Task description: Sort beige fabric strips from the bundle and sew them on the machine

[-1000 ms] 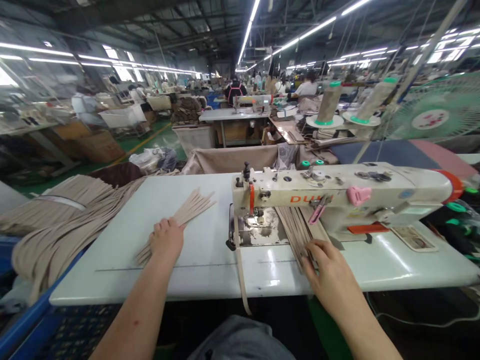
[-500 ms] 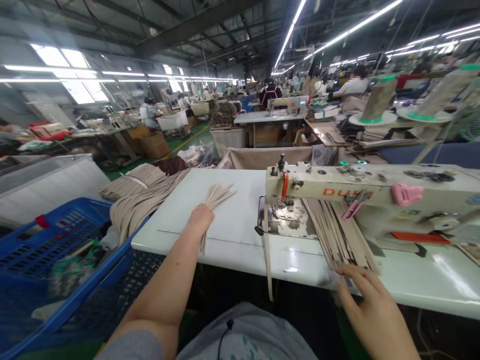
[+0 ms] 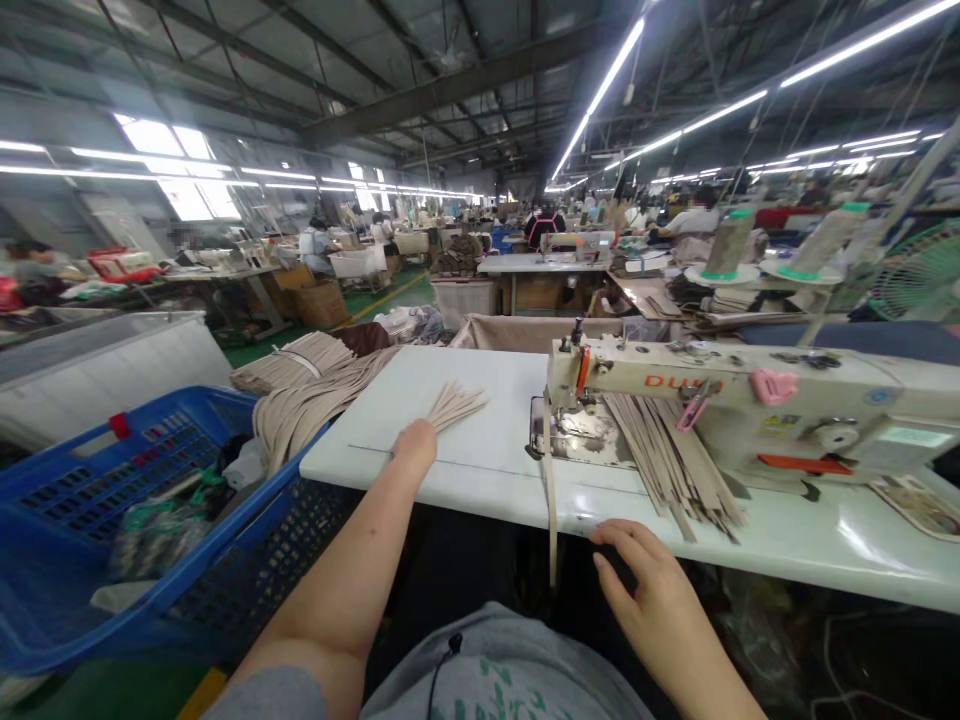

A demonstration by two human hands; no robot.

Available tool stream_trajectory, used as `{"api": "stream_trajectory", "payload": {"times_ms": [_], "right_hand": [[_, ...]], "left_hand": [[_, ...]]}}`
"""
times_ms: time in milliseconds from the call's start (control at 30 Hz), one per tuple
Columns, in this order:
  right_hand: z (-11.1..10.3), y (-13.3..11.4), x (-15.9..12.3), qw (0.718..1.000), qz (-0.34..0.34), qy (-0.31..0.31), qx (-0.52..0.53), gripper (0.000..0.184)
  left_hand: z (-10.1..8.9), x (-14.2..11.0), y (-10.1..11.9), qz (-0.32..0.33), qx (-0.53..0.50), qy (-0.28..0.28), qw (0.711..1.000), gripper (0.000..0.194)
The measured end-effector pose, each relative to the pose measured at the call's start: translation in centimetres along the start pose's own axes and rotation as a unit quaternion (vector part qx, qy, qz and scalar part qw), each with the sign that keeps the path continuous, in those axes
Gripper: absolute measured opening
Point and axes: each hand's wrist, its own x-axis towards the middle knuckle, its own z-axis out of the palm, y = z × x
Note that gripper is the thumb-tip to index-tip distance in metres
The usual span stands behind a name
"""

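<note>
The strips (image 3: 667,455) are beige, the basket (image 3: 225,550) blue, the sewing machine (image 3: 739,425) cream

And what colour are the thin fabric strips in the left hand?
The thin fabric strips are pale beige, seen in the head view.

You wear the one camera on your head, so it looks out from above your grey shirt (image 3: 555,680), forward and down across the bench (image 3: 480,475). Your left hand (image 3: 415,448) and right hand (image 3: 645,580) show near, in the lower half, with the sewing machine (image 3: 637,365) close at the right and the blue basket (image 3: 210,562) at the lower left. The wide view also reaches far past the bench and up to the roof (image 3: 420,50).
</note>
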Motion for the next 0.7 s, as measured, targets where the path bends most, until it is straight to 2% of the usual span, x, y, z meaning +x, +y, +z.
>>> {"api": "stream_trajectory", "payload": {"times_ms": [167,233,267,333,400,467,533,567,633,700], "right_hand": [[0.3,-0.9,-0.8,0.998,0.028,-0.050,0.036,0.020],[0.2,-1.1,-0.6,0.995,0.050,-0.067,0.057,0.019],[0.2,-1.3,-0.3,0.993,0.059,-0.073,0.070,0.019],[0.4,-2.0,0.5,0.989,0.077,-0.074,0.104,0.026],[0.9,-2.8,1.5,0.982,0.089,-0.077,0.146,0.049],[1.7,-3.6,2.6,0.972,0.089,-0.088,0.197,0.078],[2.3,-4.1,3.3,0.962,0.084,-0.087,0.246,0.093],[2.4,-4.1,3.4,0.958,0.089,-0.078,0.263,0.092],[2.1,-3.7,3.2,0.952,0.113,-0.058,0.280,0.075],[1.0,-2.9,2.2,0.942,0.149,-0.086,0.287,0.058]], "left_hand": [[-1.7,-2.0,0.0,-0.004,-0.058,0.036,0.998,0.029],[-2.4,-3.4,0.8,0.027,-0.123,0.056,0.990,0.029],[-2.7,-4.3,1.5,0.064,-0.224,0.072,0.970,0.028],[-3.2,-6.7,3.6,0.163,-0.420,0.079,0.889,0.027],[-3.3,-9.5,6.3,0.243,-0.546,0.018,0.801,0.027],[-2.9,-12.3,9.0,0.291,-0.610,-0.059,0.735,0.030],[-2.1,-14.5,11.1,0.296,-0.651,-0.134,0.686,0.028],[-1.7,-15.3,11.9,0.277,-0.671,-0.165,0.667,0.026],[-1.0,-16.1,13.0,0.239,-0.704,-0.236,0.625,0.033],[-0.8,-16.1,13.9,0.192,-0.740,-0.303,0.569,0.042]]}}
